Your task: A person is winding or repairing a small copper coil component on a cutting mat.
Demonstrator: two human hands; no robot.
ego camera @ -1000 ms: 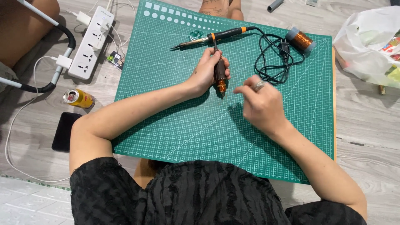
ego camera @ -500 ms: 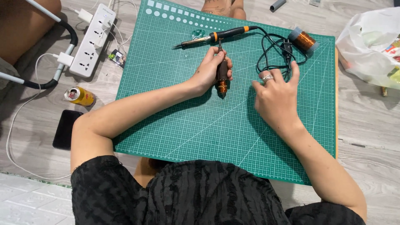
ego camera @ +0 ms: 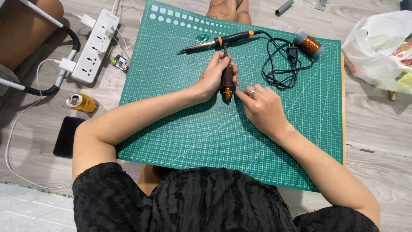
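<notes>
Black glass shows at the far left, where a phone (ego camera: pixel 65 136) lies face down on the wooden floor (ego camera: pixel 377 129), just below a yellow drink can (ego camera: pixel 81 102) tipped on its side. Above them a white power strip (ego camera: pixel 95 45) sits with plugs and white cables in it. Beside that begins the green cutting mat (ego camera: pixel 206 137), gridded in pale lines, with a row of white circles and squares printed along its top edge. A soldering iron (ego camera: pixel 219 41) with a black and orange handle lies across the mat's upper part.

The left hand (ego camera: pixel 213 78) has its grip closed round a dark rod wound with copper wire (ego camera: pixel 226 80), which stands lengthwise on the mat, its coil end toward the person. The right hand (ego camera: pixel 262 107), ring on one finger, has its grip loosely curled, fingertips at the coil end; whether they pinch wire cannot be told.

Right of the hands lie a tangled black cord (ego camera: pixel 281 68) and a spool of copper wire (ego camera: pixel 307 44). A white plastic bag (ego camera: pixel 380 49) with colourful packets sits on the floor at far right.
</notes>
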